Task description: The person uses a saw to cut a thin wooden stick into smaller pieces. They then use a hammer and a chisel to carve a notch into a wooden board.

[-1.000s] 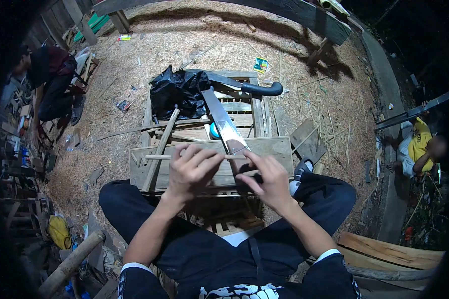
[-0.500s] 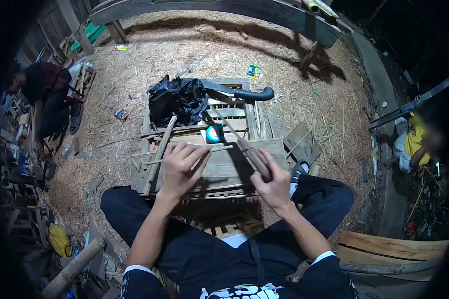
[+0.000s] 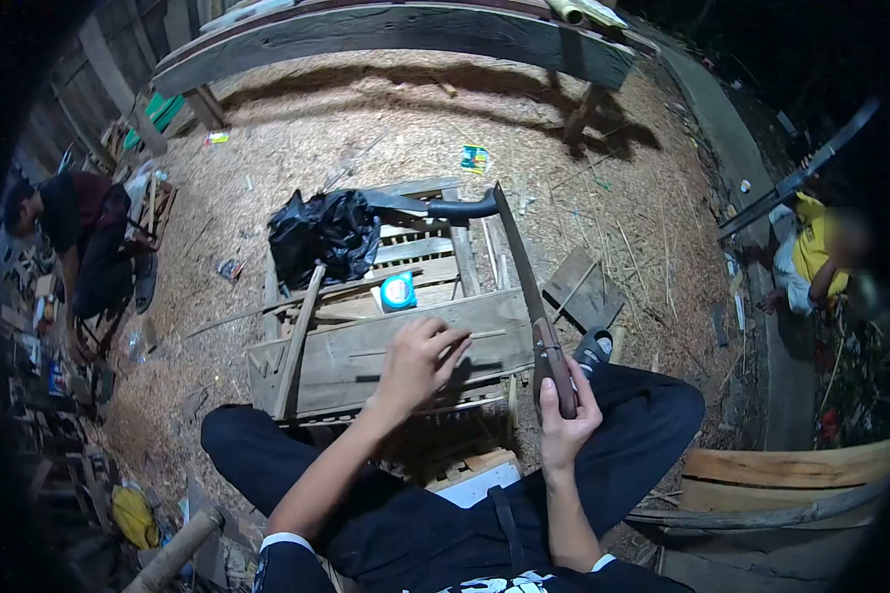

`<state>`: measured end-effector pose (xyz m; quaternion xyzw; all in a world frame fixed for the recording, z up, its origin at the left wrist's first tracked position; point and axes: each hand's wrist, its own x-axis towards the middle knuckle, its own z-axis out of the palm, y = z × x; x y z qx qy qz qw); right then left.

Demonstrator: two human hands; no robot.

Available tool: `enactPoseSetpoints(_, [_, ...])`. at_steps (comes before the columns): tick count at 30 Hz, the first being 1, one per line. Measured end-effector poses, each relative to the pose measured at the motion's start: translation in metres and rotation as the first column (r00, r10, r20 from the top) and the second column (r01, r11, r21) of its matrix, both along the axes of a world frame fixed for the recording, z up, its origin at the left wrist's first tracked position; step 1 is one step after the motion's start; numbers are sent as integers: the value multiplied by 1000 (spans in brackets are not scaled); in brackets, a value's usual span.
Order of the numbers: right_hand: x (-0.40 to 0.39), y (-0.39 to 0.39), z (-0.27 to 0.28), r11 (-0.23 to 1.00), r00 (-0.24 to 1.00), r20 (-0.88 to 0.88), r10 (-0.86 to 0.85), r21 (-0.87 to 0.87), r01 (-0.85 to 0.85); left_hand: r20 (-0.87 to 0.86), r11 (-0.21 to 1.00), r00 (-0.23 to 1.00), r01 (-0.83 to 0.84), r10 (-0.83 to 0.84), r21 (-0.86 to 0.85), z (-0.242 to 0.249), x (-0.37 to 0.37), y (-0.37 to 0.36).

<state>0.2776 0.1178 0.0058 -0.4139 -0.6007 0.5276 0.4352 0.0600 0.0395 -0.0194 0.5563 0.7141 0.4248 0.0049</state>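
My right hand grips the brown handle of a long-bladed knife, its narrow dark blade pointing up and away from me. Metal fittings show where blade and handle meet. My left hand pinches a thin wooden stick, which sticks out on both sides of the fingers above a wooden board. Knife and stick are apart. Beyond my left hand sits a blue and white tape measure. Behind it are a black plastic bag and a tool with a curved black handle.
The board rests on a slatted wooden frame, with a loose stick at its left. Wood shavings cover the ground. One person crouches at the left; another in yellow sits at the right. A heavy beam crosses the far side.
My right hand has moved right and down, swinging the knife's blade upright and away from the stick. My left hand has moved right and lower with the stick. The view has shifted slightly.
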Motion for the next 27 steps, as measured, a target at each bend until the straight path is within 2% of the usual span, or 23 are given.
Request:
enactPoseSetpoints(2, [2,0,-5,993,994,-56,-94,67,97,-1,999,999,37,-37,-12,-9,6,26])
enactPoseSetpoints(3, [4,0,-8,993,991,-84,-109,32,112,-21,999,999,49,-49,19,-13,9,41])
enactPoseSetpoints(6, [12,5,-21,986,985,-37,-167,19,168,-50,997,997,63,-61,39,-31,23,78])
enactPoseSetpoints(7, [10,8,-21,975,980,-38,-198,97,201,-66,998,996,54,-53,20,-37,29,90])
enactPoseSetpoints(8, [12,9,-24,974,978,-36,-204,98,206,-81,999,996,46,-46,2,-44,34,98])
enactPoseSetpoints(10, [17,8,-28,975,973,-60,-222,-39,220,-33,999,998,50,-51,-21,-37,40,104])
enactPoseSetpoints(12, [22,6,-30,970,969,-38,-243,-11,243,-142,996,990,21,-10,81,-33,41,103])
enactPoseSetpoints(14, [26,4,-30,978,978,24,-208,27,207,-104,998,994,48,-42,52,-38,39,103])
enactPoseSetpoints(16, [21,2,-27,980,980,11,-200,-5,200,20,992,993,115,-116,44,-39,36,104])
enactPoseSetpoints(19, [16,0,-27,979,979,-17,-205,3,205,0,993,993,115,-115,33,-38,37,111])
enactPoseSetpoints(23, [15,0,-21,983,986,3,-164,-79,164,-40,994,994,105,-106,-6,-37,40,114])
enactPoseSetpoints(27, [13,-1,-20,982,987,7,-160,-104,160,-19,993,993,115,-115,17,-40,39,116])
